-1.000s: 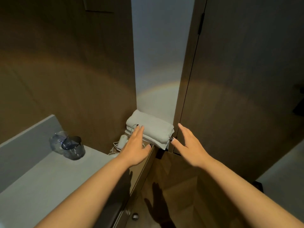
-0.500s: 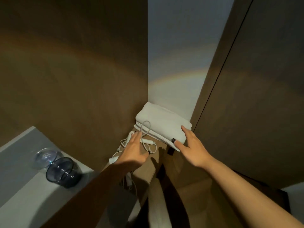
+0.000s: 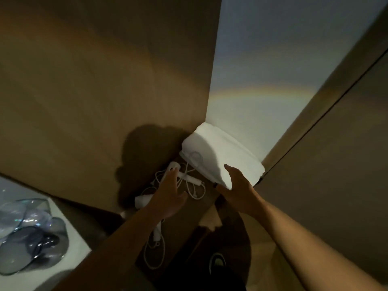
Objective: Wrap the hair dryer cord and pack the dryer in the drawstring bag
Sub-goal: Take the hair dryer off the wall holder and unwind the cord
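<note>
- Left hand point(image 3: 170, 198) was spread open, palm down, fingers loosely extended; it gripped nothing. Its fingertips reached the white hair dryer point(image 3: 175, 167), which lay just beyond them, and we could not tell whether they actually touched it.
- Hair dryer cord point(image 3: 194, 191) lay unwrapped in loose white loops around and under the left hand, one loop running up onto the towel edge and another trailing back below the left forearm toward us.
- Right hand point(image 3: 237, 186) was open and cupped, thumb apart from the fingers, set against the near end of the folded white towel point(image 3: 220, 156). We recorded contact at the towel's near edge, but no closed grasp.
- The towel sat just beyond the right hand, pushed into the corner where the brown wooden wall point(image 3: 105, 91) met a pale wall panel point(image 3: 273, 80).
- Room for movement: wood wall closed off the space beyond and to the left of the left hand; a brown door point(image 3: 336, 143) closed off the space to the right of the right hand. Open room remained only on the near side of both hands.
- Well to the left of the left forearm, two bluish glass bowls point(image 3: 27, 238) sat on a pale counter point(image 3: 69, 255).
- We saw no drawstring bag that we could identify.
</note>
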`<state>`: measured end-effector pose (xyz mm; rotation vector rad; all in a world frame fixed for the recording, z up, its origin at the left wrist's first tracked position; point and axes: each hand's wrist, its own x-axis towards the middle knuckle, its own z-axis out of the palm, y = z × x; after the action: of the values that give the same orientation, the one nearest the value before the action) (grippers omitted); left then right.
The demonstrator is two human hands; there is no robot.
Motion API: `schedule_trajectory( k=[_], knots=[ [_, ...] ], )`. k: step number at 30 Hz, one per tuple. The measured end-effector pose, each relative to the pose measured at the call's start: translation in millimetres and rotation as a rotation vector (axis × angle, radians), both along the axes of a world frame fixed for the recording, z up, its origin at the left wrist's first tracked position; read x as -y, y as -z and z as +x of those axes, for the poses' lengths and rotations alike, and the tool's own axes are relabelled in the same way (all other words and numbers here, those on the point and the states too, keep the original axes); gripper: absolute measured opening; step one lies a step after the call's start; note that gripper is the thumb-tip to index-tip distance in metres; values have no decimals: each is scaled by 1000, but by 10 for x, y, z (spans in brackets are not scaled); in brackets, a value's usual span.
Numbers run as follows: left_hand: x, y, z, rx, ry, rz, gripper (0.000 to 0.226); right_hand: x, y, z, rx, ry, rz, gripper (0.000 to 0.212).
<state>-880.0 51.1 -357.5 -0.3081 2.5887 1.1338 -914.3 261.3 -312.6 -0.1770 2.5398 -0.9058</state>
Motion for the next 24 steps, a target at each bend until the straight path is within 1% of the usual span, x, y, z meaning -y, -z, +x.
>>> schedule_trajectory(
  k=[3, 6, 7, 10, 11, 12, 13, 14, 15, 18, 21, 24],
  knots=[
    [-104, 134, -163, 38, -124, 42, 77, -24, 171, -359, 75, -79, -11, 72],
    [-205, 333, -354, -1, -204, 47, 74, -32, 335, -682, 124, -132, 0, 70],
    [-232, 393, -425, 16, -234, 45, 73, -22, 395, -779, 138, -150, 5, 70],
    [-312, 605, -604, 47, -233, 12, 75, 28, 615, -1013, 205, -163, -8, 68],
    [-327, 675, -650, 75, -232, 38, 75, 58, 707, -1074, 233, -159, -13, 67],
    [-334, 751, -701, 57, -196, -19, 72, 93, 814, -1130, 254, -156, -13, 67],
    [-336, 860, -757, 68, -200, -36, 62, 132, 919, -1180, 269, -159, -11, 67],
    [-315, 982, -784, 81, -214, 12, 59, 169, 1039, -1225, 279, -157, -14, 66],
    [-278, 1143, -804, 129, -268, 77, 63, 207, 1154, -1264, 290, -150, -18, 64],
    [-143, 1518, -910, 216, -333, 51, 77, 329, 1549, -1376, 308, -105, -74, 49],
    [-43, 1936, -1038, 237, -333, 2, 79, 432, 1942, -1448, 287, -87, -100, 36],
    [81, 2324, -1175, 233, -323, -61, 80, 519, 2382, -1522, 252, -74, -121, 36]
  ],
)
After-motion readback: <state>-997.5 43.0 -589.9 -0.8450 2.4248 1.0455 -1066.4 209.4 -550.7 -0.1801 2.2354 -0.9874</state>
